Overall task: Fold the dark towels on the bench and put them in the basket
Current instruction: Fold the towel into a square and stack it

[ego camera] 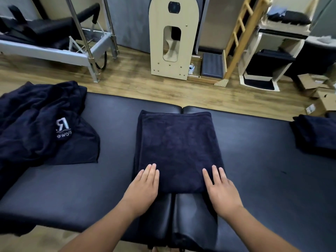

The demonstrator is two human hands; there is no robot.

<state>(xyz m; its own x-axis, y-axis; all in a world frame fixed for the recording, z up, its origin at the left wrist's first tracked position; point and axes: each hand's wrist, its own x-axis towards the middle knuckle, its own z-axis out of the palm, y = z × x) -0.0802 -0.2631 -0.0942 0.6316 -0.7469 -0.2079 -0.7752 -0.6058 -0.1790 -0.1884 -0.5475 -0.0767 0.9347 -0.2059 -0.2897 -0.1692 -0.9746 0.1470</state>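
Observation:
A dark navy towel [177, 148] lies folded into a rectangle on the middle of the black padded bench [254, 160]. My left hand [143, 188] rests flat on its near left corner, fingers straight. My right hand [220, 189] lies flat on its near right corner, fingers straight too. A heap of unfolded dark towels [40, 122], one with a white logo, sits on the bench's left end. A stack of folded dark towels [316, 133] shows at the right edge. No basket is in view.
Beyond the bench is wood floor [138, 82]. A metal-framed exercise bed [54, 50] stands far left, a tall pale wooden unit [172, 42] at the centre, a wooden ladder frame [241, 39] and cardboard boxes [320, 93] at the right.

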